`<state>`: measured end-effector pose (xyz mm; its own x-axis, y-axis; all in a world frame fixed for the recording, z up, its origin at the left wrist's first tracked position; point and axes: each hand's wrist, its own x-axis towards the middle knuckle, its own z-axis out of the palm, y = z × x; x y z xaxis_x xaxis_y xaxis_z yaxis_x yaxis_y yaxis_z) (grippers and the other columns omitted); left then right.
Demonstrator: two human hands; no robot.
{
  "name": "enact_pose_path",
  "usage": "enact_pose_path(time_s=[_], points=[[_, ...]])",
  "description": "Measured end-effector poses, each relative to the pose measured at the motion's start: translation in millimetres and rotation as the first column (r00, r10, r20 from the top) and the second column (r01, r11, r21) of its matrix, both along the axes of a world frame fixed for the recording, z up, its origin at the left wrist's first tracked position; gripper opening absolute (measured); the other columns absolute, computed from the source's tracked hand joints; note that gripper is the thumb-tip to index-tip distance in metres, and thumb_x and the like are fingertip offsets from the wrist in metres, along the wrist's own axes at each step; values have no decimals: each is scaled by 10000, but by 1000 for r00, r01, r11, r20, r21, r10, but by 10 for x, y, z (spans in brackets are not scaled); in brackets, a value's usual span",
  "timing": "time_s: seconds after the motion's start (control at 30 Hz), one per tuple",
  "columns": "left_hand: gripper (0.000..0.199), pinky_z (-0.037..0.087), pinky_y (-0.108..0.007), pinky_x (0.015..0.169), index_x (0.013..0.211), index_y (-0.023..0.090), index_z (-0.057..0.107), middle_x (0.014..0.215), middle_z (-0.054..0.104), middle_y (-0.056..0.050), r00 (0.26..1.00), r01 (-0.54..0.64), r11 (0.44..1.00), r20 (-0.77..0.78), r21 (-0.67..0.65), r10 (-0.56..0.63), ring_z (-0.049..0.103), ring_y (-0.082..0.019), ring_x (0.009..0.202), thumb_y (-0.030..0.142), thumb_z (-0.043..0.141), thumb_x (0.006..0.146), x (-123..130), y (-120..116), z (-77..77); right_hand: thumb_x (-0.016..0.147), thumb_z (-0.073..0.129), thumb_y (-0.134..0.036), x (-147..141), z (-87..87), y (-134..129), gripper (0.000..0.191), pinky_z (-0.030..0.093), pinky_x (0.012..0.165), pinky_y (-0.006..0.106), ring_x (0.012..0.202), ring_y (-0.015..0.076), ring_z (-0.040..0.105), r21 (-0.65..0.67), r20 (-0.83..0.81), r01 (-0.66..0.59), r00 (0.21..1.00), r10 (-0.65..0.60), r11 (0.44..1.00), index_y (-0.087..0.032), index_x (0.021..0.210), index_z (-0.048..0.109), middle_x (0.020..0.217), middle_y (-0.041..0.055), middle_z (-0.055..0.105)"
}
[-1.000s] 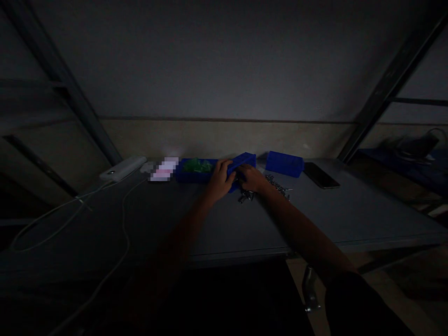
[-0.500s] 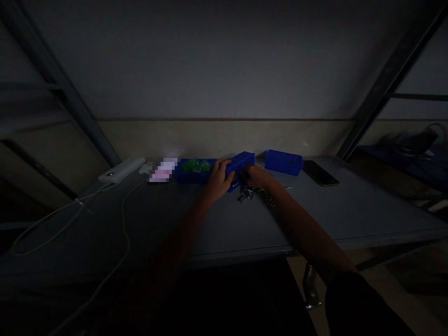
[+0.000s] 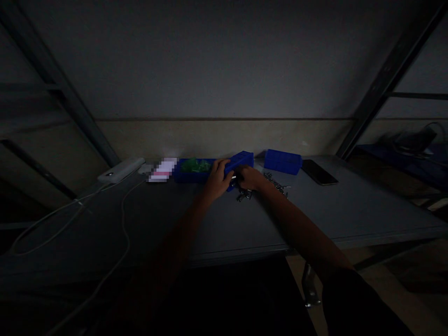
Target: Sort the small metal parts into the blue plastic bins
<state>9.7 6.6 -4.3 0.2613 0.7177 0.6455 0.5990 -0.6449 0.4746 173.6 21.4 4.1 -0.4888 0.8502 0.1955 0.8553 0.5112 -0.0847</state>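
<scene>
My left hand is wrapped over the near side of a tilted blue plastic bin, gripping it. At the bin's open right end is my right hand, its fingers curled inward; what they hold, if anything, is hidden. Small shiny metal parts lie on the table just below that hand. More slim metal pieces are scattered behind the right wrist. Left of the tilted bin sits another blue bin containing crumpled green plastic.
A third blue bin stands against the wall, with a dark phone beside it. Left on the grey table are a lit, blurred-out screen, a white box-shaped device and a white cable. The light is dim.
My right hand has shifted slightly left, closer to my left hand, uncovering more metal pieces behind its wrist. My left hand and the tilted bin have stayed about where they were.
</scene>
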Motion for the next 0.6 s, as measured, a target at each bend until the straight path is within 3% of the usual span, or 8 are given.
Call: enact_pose_path(time_s=[0.3, 0.5, 0.6], points=[[345, 349, -417, 1059, 1188, 194, 445, 1219, 453, -107, 1000, -3, 1000, -8, 2, 3, 453, -218, 1193, 212, 492, 847, -10, 7, 4, 759, 504, -251, 129, 70, -31, 321, 472, 791, 319, 950, 260, 627, -28, 44, 131, 991, -130, 991, -142, 1026, 645, 1036, 145, 675], [347, 349, -420, 1060, 1192, 193, 439, 1222, 453, -109, 1000, 0, 1000, -21, 14, 0, 452, -219, 1191, 216, 487, 849, -8, 28, -6, 698, 565, -186, 23, 11, -58, 496, 431, 896, 313, 1085, 240, 556, 95, -102, -45, 993, 54, 994, -120, 1190, 543, 1205, 135, 599], [338, 352, -423, 1056, 1186, 177, 442, 1210, 460, -117, 1000, 2, 999, -24, 37, -1, 461, -221, 1179, 225, 481, 854, -6, 41, -16, 718, 566, -205, -31, -10, -64, 404, 445, 853, 302, 1011, 227, 592, 57, -174, -120, 976, 128, 991, -119, 1112, 572, 1143, 130, 631]])
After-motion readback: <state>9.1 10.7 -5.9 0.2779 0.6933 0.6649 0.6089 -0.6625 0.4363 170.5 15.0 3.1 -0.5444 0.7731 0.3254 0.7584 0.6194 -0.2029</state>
